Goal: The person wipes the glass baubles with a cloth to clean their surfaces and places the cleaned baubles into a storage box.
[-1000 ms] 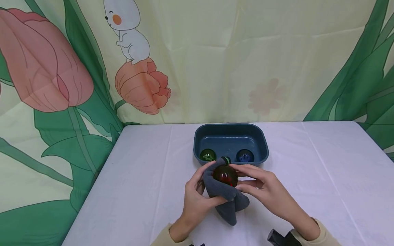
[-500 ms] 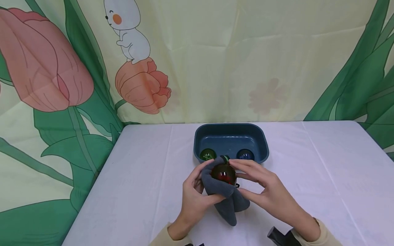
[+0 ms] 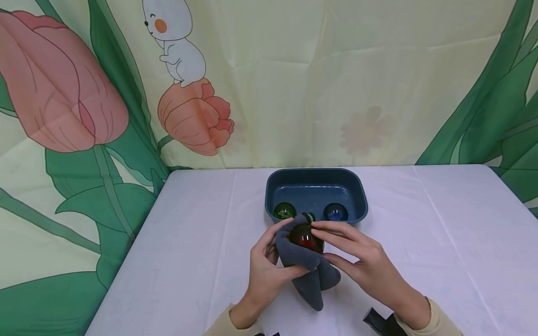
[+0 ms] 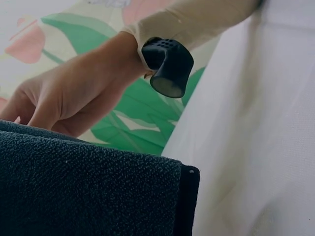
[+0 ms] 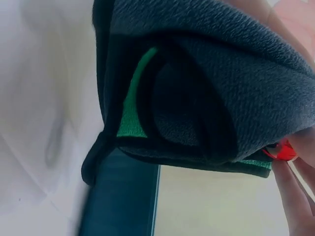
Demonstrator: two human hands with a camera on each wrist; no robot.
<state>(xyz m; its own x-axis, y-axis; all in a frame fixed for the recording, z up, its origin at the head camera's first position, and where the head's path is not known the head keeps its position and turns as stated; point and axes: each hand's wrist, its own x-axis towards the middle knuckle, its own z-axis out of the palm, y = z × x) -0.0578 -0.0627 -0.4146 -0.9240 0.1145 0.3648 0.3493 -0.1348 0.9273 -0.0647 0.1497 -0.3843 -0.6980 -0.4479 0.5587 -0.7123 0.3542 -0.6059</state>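
A see-through red ball (image 3: 306, 237) sits in a fold of a dark grey cloth (image 3: 296, 255), above the table in front of the tray. My left hand (image 3: 266, 273) grips the cloth from the left, thumb in front and fingers behind, wrapping it round the ball. From the right, my right hand (image 3: 365, 256) pinches the ball, fingertips on its upper side and thumb low. In the right wrist view the cloth (image 5: 197, 88) shows a green inner side and black edging, and a bit of the red ball (image 5: 283, 150) peeks out. Cloth (image 4: 88, 187) fills the lower left wrist view.
Just behind the hands stands a blue tray (image 3: 313, 190) with a green ball (image 3: 284, 211) and a blue ball (image 3: 336, 212) in its front part. The white-covered table (image 3: 201, 242) meets a printed curtain (image 3: 294, 93) at the back.
The right fingertips have shifted left over the ball's upper side, and the thumb has moved slightly. The left hand keeps its grip on the cloth. The tray stays put.
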